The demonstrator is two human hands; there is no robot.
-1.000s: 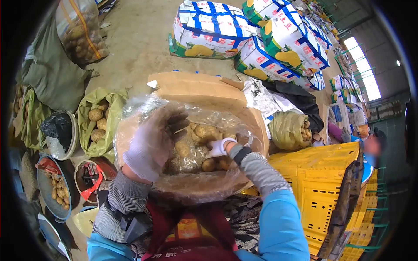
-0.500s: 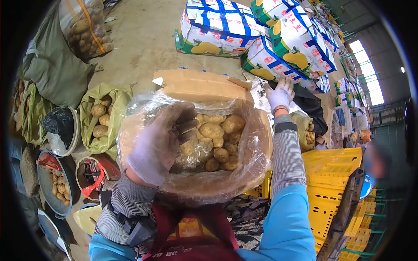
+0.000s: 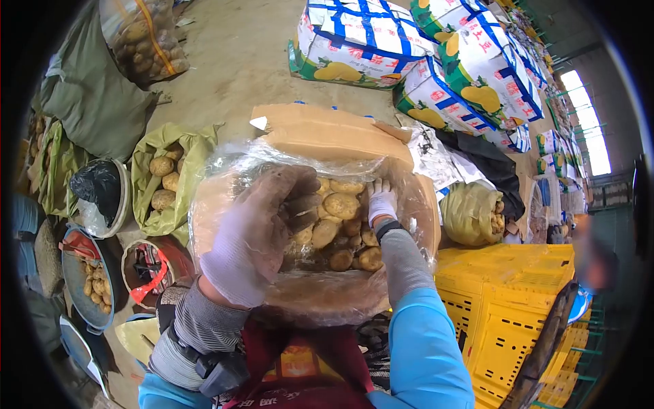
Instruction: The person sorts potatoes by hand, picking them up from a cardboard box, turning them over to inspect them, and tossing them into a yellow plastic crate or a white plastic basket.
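Note:
A cardboard box [image 3: 327, 133] lined with clear plastic film [image 3: 313, 293] stands in front of me, holding several potatoes [image 3: 342, 204]. My left hand [image 3: 262, 228], in a soiled white glove, hovers over the box's left side. Its fingers are loosely bent and apart, and nothing shows in them. Inside the box, at the right edge of the potatoes, is my right hand [image 3: 382, 201], also gloved. Its fingers are stretched out flat, pointing away from me, against the potatoes or the film beside them.
Yellow plastic crates [image 3: 504, 293] stand at right, near a green sack of potatoes [image 3: 473, 213]. Printed white bags [image 3: 361, 51] are piled behind. At left are an open green sack [image 3: 170, 180], a red bucket [image 3: 157, 266] and a blue basin [image 3: 88, 283]. A blurred person is at far right.
My right hand has come from beyond the box's right back corner down into the box, onto its right side. My left hand stays over the left side, slightly lower. The view has shifted slightly.

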